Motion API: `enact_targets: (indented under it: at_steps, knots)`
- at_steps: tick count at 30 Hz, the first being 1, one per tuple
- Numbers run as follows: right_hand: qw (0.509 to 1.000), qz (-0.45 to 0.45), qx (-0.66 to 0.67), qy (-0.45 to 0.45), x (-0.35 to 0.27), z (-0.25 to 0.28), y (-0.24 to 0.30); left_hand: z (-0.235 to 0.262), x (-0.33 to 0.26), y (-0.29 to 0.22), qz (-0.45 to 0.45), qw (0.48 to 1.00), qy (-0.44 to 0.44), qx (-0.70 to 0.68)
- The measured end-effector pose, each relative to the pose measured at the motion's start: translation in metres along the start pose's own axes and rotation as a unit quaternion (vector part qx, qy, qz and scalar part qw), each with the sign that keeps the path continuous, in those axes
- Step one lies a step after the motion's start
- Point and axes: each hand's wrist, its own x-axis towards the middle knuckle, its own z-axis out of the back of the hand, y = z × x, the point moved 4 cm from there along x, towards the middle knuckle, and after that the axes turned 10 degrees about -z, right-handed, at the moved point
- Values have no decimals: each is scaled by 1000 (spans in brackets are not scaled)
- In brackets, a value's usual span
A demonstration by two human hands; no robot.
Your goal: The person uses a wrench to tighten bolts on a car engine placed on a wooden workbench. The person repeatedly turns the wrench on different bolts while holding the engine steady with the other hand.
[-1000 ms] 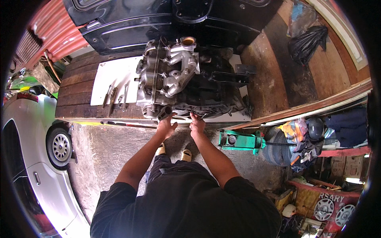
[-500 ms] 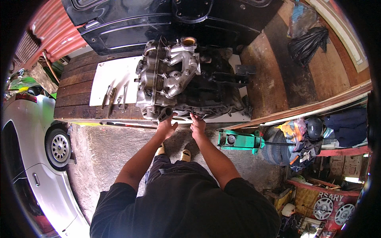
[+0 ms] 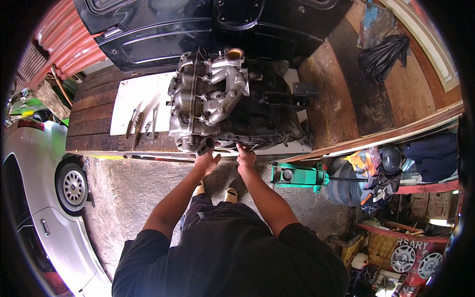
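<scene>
An engine (image 3: 228,101) lies on a white board at the near edge of the wooden bench, with a silver branched manifold (image 3: 227,96) on top and a blackened lower part at the right. My left hand (image 3: 207,163) is at its near side, beside and partly under a dark pipe outlet (image 3: 205,145); the thumb stands apart, and other fingers are partly hidden. My right hand (image 3: 245,159) is closed just to the right, against the engine's near edge. A slim metal tool (image 3: 253,147) sticks out from it; its exact kind is too small to tell.
On the white board (image 3: 123,94) left of the engine lie a wrench (image 3: 154,121) and several other hand tools. Behind stands a black vehicle panel (image 3: 163,39). A green floor jack (image 3: 297,175) sits at the right, a silver car (image 3: 39,178) at the left.
Both hands stay in nearly the same place at the engine's near side. The right hand has shifted only very slightly.
</scene>
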Motion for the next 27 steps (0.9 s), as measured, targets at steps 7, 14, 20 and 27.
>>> enact_targets:
  at_steps: [7,14,20,27]
  knots:
    - [986,-107,32,124,-4,3,-3,-3,-1,7,4,1000,-3,2]
    - [990,-67,42,112,-4,0,-3,-3,2,3,-18,1000,-16,14]
    - [996,-62,34,49,-20,-5,5,-8,1,12,19,1000,3,-24]
    - [995,-31,34,93,-2,4,-2,-7,1,12,-4,1000,-5,-20]
